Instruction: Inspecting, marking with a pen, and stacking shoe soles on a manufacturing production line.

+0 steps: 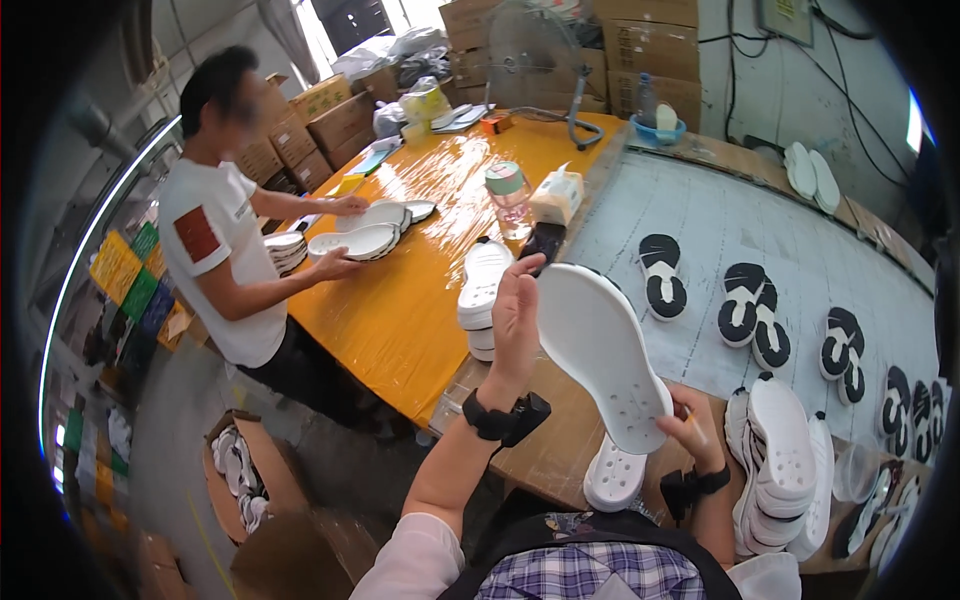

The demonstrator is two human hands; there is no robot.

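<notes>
In front of me a white shoe sole [592,345] is held up at a tilt, its smooth inner face toward me and small round dimples at the heel end. My left hand [514,325] is at its upper left edge near the toe, closed on it, with part of the fingers hidden. My right hand [692,422] grips the heel edge; a slim pale stick-like thing shows by its fingers, too small to make out. Below the held sole, another white sole [612,478] lies on the brown tabletop [545,455]. Left of my left hand stands a stack of white soles [485,285].
A taller stack of soles [778,455] is at right beside a clear plastic cup [857,472]. Black-and-white soles [663,280] lie on the pale board [620,220]. Across the orange table [400,300], a co-worker [235,230] handles soles. An open carton [280,470] stands on the floor.
</notes>
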